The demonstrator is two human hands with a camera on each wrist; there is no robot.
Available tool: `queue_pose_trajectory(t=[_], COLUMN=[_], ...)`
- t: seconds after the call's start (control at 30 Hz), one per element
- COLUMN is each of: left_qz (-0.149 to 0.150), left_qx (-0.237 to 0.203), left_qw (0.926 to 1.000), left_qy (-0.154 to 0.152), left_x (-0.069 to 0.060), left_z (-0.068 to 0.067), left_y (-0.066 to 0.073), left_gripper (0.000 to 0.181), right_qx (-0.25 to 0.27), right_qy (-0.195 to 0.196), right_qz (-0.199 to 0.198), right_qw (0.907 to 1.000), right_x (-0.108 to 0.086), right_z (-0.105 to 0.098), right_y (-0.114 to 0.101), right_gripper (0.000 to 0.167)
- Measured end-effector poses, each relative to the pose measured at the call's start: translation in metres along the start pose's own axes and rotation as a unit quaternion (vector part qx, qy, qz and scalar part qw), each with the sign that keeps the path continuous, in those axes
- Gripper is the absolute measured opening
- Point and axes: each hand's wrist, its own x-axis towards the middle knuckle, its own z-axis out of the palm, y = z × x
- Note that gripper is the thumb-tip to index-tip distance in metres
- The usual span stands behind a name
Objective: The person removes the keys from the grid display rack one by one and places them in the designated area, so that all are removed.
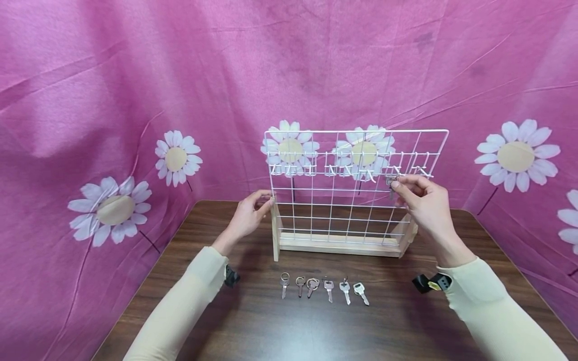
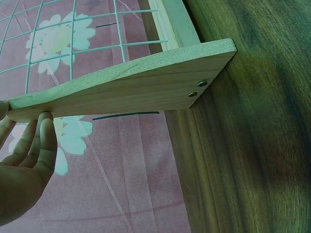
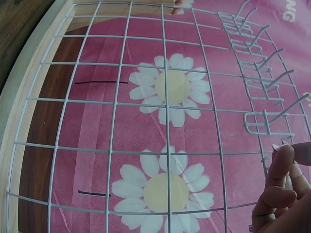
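A white wire grid rack with wooden side supports stands on the table, a row of white hooks along its upper part. At the rack's left edge my left hand grips the top of the wooden side board between thumb and fingers. My right hand pinches a small metal key just under the hooks on the right side. In the right wrist view the fingers hide most of this key, and only a shiny bit shows beside the nearest hook.
Several loose keys, some with rings, lie in a row before the rack, from a ringed key at left to a silver key at right. A pink cloth with daisies hangs behind the brown wooden table.
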Motion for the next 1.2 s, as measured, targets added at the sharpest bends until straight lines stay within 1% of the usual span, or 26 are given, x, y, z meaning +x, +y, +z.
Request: queue_pose_trajectory(t=[0.2,0.33,0.43,0.5,0.63,0.73,0.87,0.93,0.97,1.03,1.2], left_qz=[0.003,0.004,0.003,0.002,0.002,0.002,0.002,0.001,0.001,-0.001,-0.005], left_qx=[-0.003,0.0,0.001,-0.001,-0.006,-0.006,-0.002,-0.003,-0.003,-0.006,-0.007], left_qw=[1.0,1.0,1.0,1.0,1.0,1.0,1.0,1.0,1.0,1.0,1.0], left_qy=[-0.002,-0.001,-0.001,-0.001,-0.002,-0.003,-0.004,-0.004,-0.004,-0.004,-0.004], left_x=[0.0,0.0,0.0,-0.001,0.0,0.0,0.0,0.0,0.0,0.0,0.0], left_z=[0.0,0.001,0.001,0.001,0.001,0.001,0.001,0.001,0.001,0.001,0.001], left_y=[0.0,0.0,0.0,0.0,-0.001,-0.001,0.0,0.0,0.0,0.0,0.0], left_gripper=[0.032,0.033,0.032,0.032,0.033,0.034,0.034,0.034,0.033,0.032,0.033], right_qx=[-0.026,-0.081,-0.111,-0.107,-0.083,-0.071,-0.029,0.002,0.008,0.011,-0.019], right_qy=[-0.013,-0.008,-0.002,-0.005,-0.009,-0.009,-0.015,-0.022,-0.024,-0.028,-0.045], right_qz=[0.013,0.011,0.005,0.002,0.005,0.003,-0.003,-0.004,-0.005,-0.001,0.031], right_qw=[0.9995,0.9967,0.9939,0.9943,0.9965,0.9974,0.9995,0.9998,0.9997,0.9995,0.9984], right_x=[-0.002,-0.004,-0.006,-0.007,-0.008,-0.01,-0.012,-0.013,-0.013,-0.015,-0.019], right_z=[-0.007,-0.01,-0.011,-0.012,-0.013,-0.013,-0.013,-0.013,-0.013,-0.013,-0.016], right_y=[-0.002,-0.005,-0.007,-0.008,-0.011,-0.013,-0.015,-0.017,-0.017,-0.018,-0.018], right_gripper=[0.01,0.01,0.013,0.015,0.019,0.017,0.011,0.011,0.011,0.011,0.012])
